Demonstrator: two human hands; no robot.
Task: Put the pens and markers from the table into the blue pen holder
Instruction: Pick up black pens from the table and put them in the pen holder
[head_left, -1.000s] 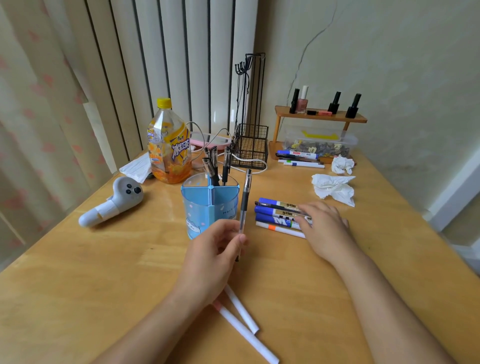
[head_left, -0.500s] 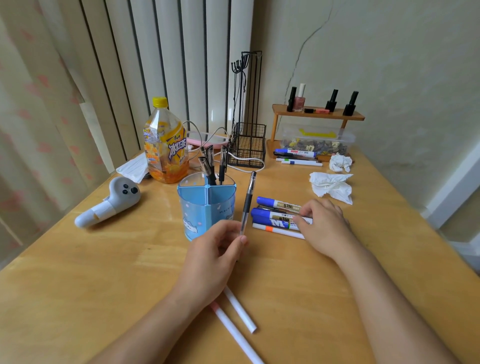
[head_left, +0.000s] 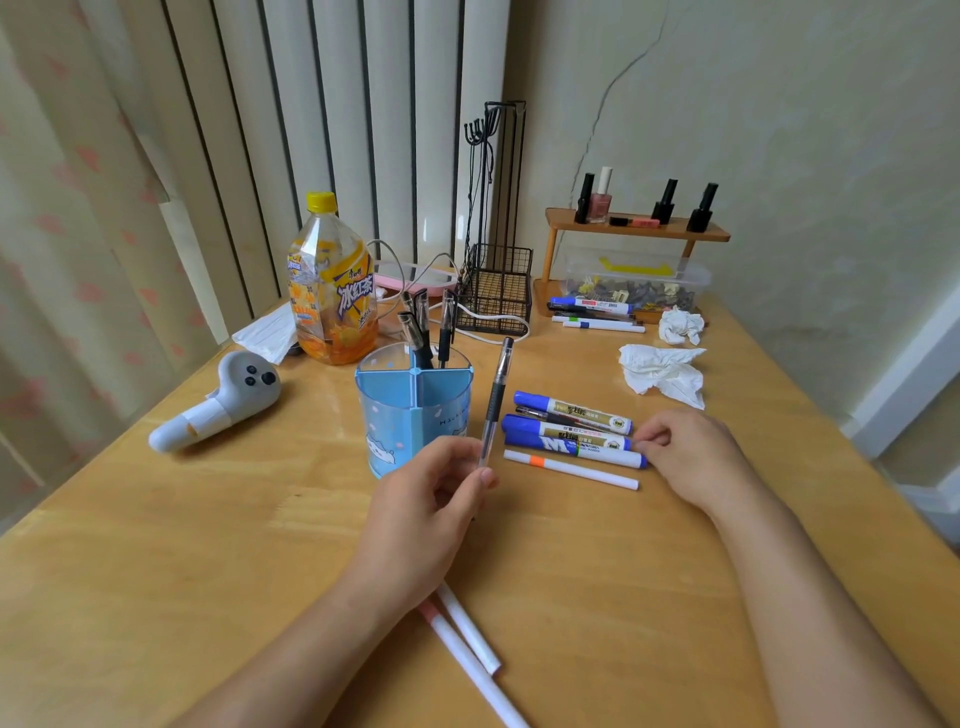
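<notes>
The blue pen holder (head_left: 415, 415) stands mid-table with several black pens (head_left: 422, 332) in its back compartment. My left hand (head_left: 431, 499) holds a black gel pen (head_left: 496, 395) upright just right of the holder. Beside it lie blue markers (head_left: 569, 440), a dark pen between them and a white pen with an orange band (head_left: 571, 469). My right hand (head_left: 685, 457) pinches the right end of the front blue marker. Two white pens (head_left: 467, 642) lie partly under my left forearm. More markers (head_left: 592, 312) lie at the back.
An orange drink bottle (head_left: 332, 291) and a grey handheld device (head_left: 218, 400) sit left of the holder. A black wire basket (head_left: 496, 296), a wooden shelf (head_left: 636, 231) with nail polish and a clear box (head_left: 634, 283) line the back. Crumpled tissues (head_left: 662, 374) lie at right.
My right hand has slid right, off the top of the markers to their right ends. My left hand still holds the gel pen upright in about the same place.
</notes>
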